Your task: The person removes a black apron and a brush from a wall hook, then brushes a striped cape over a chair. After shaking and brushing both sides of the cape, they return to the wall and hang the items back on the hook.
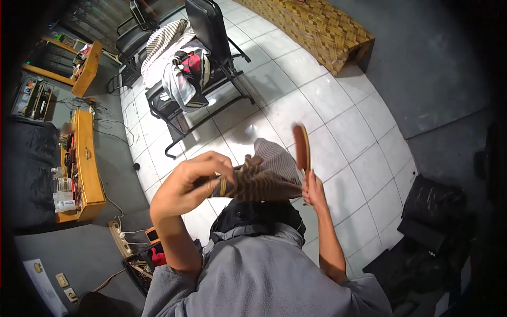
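My left hand [190,182] is raised in front of me, thumb and fingers closed on the edge of a striped cloth [264,184]. A dark band with yellow lines shows right at those fingertips. From there the cloth stretches across to the right in brown and grey folds, its far part hanging over the floor. My right hand [315,193] is wrapped round the handle of a wooden brush [302,148]. The brush stands upright, with reddish-brown bristles facing left, slightly blurred. The cloth's right end reaches the fingers of this hand.
Ahead stands a black padded chair [206,24] with a striped cloth [166,39] and other fabric heaped on it. A wooden shelf [90,158] with bottles is on the left wall. A woven bench [317,31] lies far right, black bags [433,211] nearer. White tiles [338,137] cover the floor.
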A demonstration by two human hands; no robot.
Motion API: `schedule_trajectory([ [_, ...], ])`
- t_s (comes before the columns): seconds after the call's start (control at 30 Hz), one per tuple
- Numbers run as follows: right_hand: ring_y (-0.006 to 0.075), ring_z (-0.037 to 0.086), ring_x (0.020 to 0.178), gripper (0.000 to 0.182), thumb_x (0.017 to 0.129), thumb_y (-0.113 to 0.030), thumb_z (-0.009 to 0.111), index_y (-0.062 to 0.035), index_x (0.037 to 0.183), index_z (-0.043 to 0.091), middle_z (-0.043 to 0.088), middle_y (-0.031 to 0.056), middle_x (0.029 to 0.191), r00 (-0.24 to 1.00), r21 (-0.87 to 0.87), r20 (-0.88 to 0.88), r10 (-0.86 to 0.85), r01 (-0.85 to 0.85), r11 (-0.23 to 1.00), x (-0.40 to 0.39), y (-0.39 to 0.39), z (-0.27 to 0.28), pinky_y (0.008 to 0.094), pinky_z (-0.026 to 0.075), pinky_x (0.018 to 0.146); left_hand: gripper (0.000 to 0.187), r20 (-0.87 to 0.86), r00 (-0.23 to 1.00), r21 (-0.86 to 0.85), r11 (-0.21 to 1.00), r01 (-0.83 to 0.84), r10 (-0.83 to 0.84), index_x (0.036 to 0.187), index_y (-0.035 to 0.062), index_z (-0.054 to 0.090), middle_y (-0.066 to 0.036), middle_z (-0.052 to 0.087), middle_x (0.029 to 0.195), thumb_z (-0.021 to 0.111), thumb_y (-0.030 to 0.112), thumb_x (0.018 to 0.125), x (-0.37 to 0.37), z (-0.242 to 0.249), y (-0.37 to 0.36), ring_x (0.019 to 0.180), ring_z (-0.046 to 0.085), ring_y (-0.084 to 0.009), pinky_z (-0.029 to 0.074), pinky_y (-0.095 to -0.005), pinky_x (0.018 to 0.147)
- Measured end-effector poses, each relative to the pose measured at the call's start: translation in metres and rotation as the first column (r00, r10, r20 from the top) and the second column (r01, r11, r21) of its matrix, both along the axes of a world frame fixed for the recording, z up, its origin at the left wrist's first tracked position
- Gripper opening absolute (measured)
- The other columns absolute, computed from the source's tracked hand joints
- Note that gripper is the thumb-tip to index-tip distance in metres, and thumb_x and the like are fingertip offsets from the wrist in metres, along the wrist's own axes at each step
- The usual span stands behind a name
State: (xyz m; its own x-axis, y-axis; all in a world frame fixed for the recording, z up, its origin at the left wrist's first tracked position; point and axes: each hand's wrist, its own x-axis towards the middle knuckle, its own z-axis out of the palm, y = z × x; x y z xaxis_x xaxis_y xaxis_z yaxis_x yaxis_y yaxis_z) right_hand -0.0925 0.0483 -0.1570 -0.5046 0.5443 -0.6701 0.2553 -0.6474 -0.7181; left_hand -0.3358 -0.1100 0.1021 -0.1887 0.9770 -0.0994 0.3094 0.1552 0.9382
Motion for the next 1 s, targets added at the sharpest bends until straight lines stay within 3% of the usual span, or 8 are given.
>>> schedule_trajectory([
  [0.07,0.0053,0.04,0.042,0.045,0.091,-0.048,0.037,-0.0055,0.082,0.05,0.046,-0.0027,0.058,0.99,-0.044,-0.103,0.099,-0.104,0.994,0.0,0.0,0.037,0.0213,0.031,0.034,0.014,-0.057,0.986,0.009,0.987,0.16,-0.159,0.083,0.0002,0.061,-0.011,0.059,0.09,0.056,-0.007,0.072,0.002,0.01,-0.001,0.083,0.058,-0.0199,0.045,-0.0288,0.074],
  [0.2,0.0177,0.054,0.057,0.044,0.089,-0.042,0.046,-0.0003,0.08,0.055,0.052,0.0104,0.062,0.597,0.717,-0.181,0.781,-0.463,0.521,-0.018,-0.024,0.075,0.0305,0.043,0.053,0.013,0.006,0.985,-0.017,0.985,0.173,-0.173,0.079,-0.0044,0.061,-0.014,0.063,0.074,0.053,-0.006,0.069,0.006,0.026,-0.021,0.067,0.064,-0.0209,0.048,-0.0271,0.063],
  [0.33,0.0315,0.06,0.071,0.042,0.085,-0.043,0.05,-0.0031,0.086,0.061,0.06,0.0186,0.076,0.657,0.493,0.253,0.71,-0.719,0.49,-0.004,-0.036,-0.03,0.0367,0.045,0.064,0.022,0.032,0.988,0.374,0.915,-0.15,0.148,0.073,-0.0047,0.062,-0.016,0.061,0.062,0.047,-0.005,0.057,0.01,0.022,-0.038,0.054,0.061,-0.02,0.049,-0.0251,0.051],
  [0.47,0.0384,0.059,0.085,0.042,0.088,-0.036,0.042,0.0007,0.09,0.063,0.062,0.0207,0.086,0.282,0.101,0.872,0.401,-0.904,0.416,0.04,-0.01,-0.124,0.0435,0.047,0.073,0.013,0.19,0.963,0.518,0.814,-0.265,0.193,0.062,-0.0043,0.054,-0.015,0.056,0.055,0.053,0.002,0.073,0.012,0.013,-0.052,0.045,0.054,-0.0176,0.044,-0.0235,0.042],
  [0.63,0.0296,0.062,0.066,0.044,0.091,-0.034,0.037,0.0029,0.081,0.06,0.063,0.0186,0.076,0.766,0.525,0.618,0.179,-0.571,0.631,0.039,0.002,-0.103,0.0396,0.046,0.058,0.012,0.18,0.786,0.145,0.775,-0.615,0.591,0.098,0.0014,0.043,-0.005,0.05,0.088,0.044,0.01,0.089,0.031,0.003,-0.016,0.078,0.046,-0.0076,0.038,-0.0195,0.07],
  [0.77,0.0063,0.036,0.046,0.029,0.095,-0.026,0.035,-0.003,0.081,0.045,0.039,-0.0004,0.057,0.954,0.206,-0.284,-0.094,0.156,0.966,-0.02,-0.036,0.049,0.0213,0.029,0.04,0.013,0.298,0.71,0.126,0.711,-0.692,0.639,0.103,0.0036,0.04,0.0,0.047,0.088,0.039,0.012,0.093,0.036,-0.012,0.016,0.077,0.044,-0.0036,0.038,-0.0167,0.068],
  [0.87,0.0324,0.052,0.054,0.01,0.088,-0.011,0.045,-0.0008,0.088,0.046,0.052,0.0164,0.067,0.88,0.959,-0.195,0.433,0.079,0.272,-0.036,-0.053,0.043,0.0375,0.041,0.049,0.016,0.348,0.732,0.143,0.739,-0.658,0.585,0.104,0.0037,0.039,0.0,0.046,0.087,0.036,0.017,0.095,0.043,-0.008,0.033,0.075,0.044,-0.0036,0.038,-0.0166,0.066],
  [1.0,0.0375,0.058,0.069,0.013,0.086,-0.013,0.045,-0.0017,0.091,0.048,0.057,0.0222,0.076,0.893,0.811,0.143,0.426,-0.353,0.468,-0.058,-0.055,-0.011,0.0448,0.045,0.056,0.027,0.466,0.735,0.302,0.692,-0.655,0.493,0.115,-0.0013,0.04,-0.013,0.052,0.105,0.042,0.011,0.091,0.049,0.01,0.033,0.094,0.052,-0.0133,0.043,-0.0244,0.082],
])
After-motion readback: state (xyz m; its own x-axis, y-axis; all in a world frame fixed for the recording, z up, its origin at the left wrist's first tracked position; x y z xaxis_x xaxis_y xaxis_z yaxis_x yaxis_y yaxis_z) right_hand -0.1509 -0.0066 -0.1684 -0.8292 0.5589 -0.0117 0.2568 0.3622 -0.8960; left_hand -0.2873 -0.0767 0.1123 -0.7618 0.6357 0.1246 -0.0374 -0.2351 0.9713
